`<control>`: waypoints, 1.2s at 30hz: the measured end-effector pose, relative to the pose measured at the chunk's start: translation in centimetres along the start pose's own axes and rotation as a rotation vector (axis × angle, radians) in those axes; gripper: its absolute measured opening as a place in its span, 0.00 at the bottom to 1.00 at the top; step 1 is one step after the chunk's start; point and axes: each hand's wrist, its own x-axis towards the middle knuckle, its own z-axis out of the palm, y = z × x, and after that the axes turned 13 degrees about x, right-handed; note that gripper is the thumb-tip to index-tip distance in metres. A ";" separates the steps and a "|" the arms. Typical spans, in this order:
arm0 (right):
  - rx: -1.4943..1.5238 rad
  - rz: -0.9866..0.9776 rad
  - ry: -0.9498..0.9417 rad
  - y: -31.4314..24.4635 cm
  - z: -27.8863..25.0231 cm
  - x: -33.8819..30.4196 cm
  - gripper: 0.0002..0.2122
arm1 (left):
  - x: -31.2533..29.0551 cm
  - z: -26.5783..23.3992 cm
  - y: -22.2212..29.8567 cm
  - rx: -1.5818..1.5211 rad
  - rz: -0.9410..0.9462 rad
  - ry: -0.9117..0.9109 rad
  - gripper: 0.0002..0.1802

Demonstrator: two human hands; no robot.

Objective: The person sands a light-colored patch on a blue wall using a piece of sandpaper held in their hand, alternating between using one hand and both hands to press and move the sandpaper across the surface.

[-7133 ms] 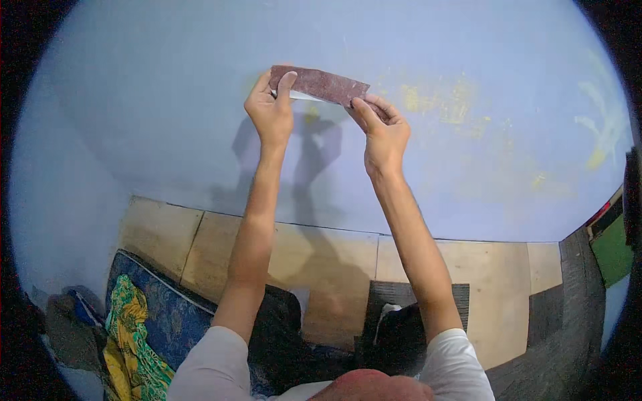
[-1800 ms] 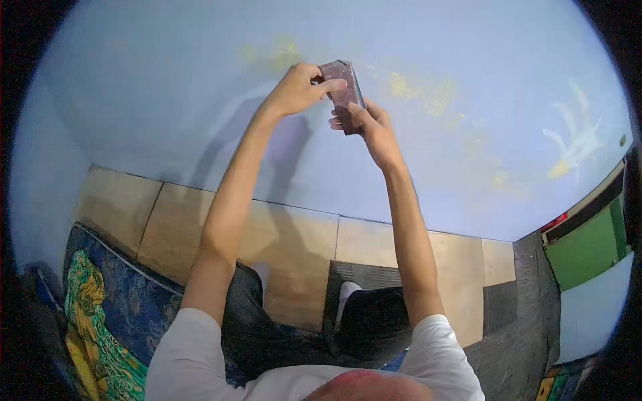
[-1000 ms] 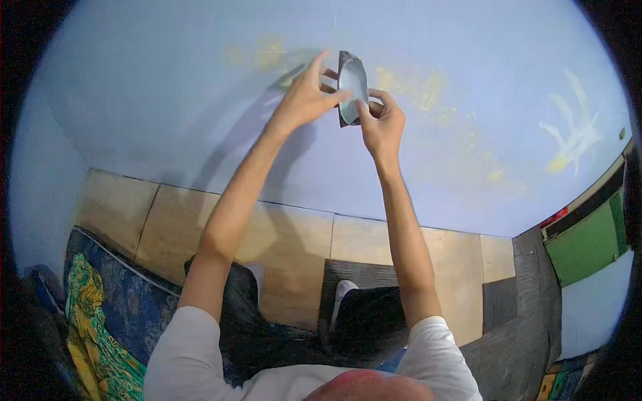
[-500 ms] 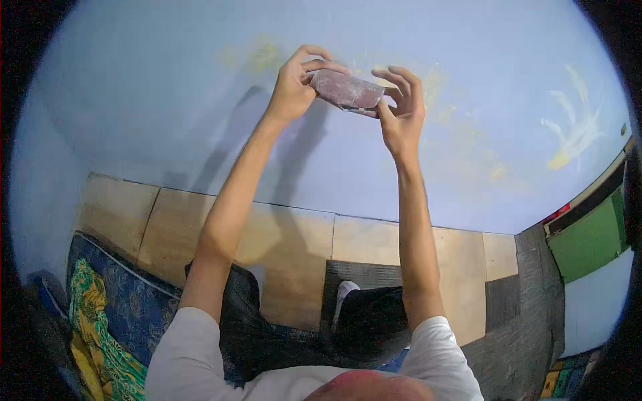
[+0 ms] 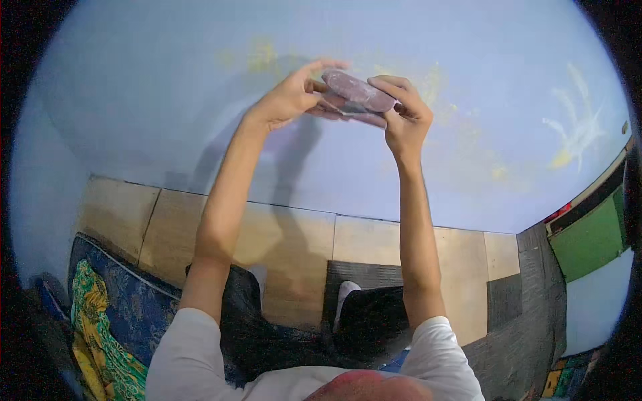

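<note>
Raised in front of the wall, a dusty mauve sheet of sandpaper [image 5: 358, 91] is curled over, with a paler lower edge or layer showing beneath. My right hand [image 5: 409, 117] pinches its right end, thumb below and fingers bent over the top. At its left end is my left hand [image 5: 287, 100], index finger stretched above the sheet. The other left fingers are closed about the lower layer, partly hidden and smeared by motion. What lies inside the fold cannot be seen.
The pale blue wall [image 5: 361, 170] has yellow and whitish patches. Below it lie wood-toned floor panels [image 5: 294, 287] and dark grey matting [image 5: 528, 294]. A blue patterned mattress [image 5: 134, 281] with a green and yellow cloth [image 5: 90, 301] is at left; a green panel [image 5: 588, 240] stands at right.
The sandpaper has shifted slightly right and tilted, its right end lower. My left hand has turned, its index finger lifting off the sheet; my right fingers have closed over the right end.
</note>
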 end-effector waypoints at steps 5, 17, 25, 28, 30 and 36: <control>0.105 0.157 -0.090 -0.9 0.0 0.4 0.16 | 0.9 0.5 -0.3 -0.076 -0.010 0.313 0.25; 0.142 0.352 -0.127 -0.8 -0.8 0.7 0.18 | 1.7 0.8 -1.6 -0.106 0.060 0.278 0.13; 0.217 0.196 0.118 0.1 -0.2 0.2 0.15 | 1.8 2.1 -1.3 0.167 0.115 0.305 0.20; 0.197 0.159 0.202 0.7 0.5 -0.1 0.08 | 2.3 2.9 -1.2 0.116 0.188 0.467 0.19; 0.208 0.232 0.228 0.6 0.9 -0.1 0.05 | 2.2 3.2 -0.6 0.161 0.161 0.525 0.19; 0.420 0.218 0.248 1.3 1.9 -0.4 0.07 | 2.5 2.2 -1.6 0.422 0.269 0.736 0.20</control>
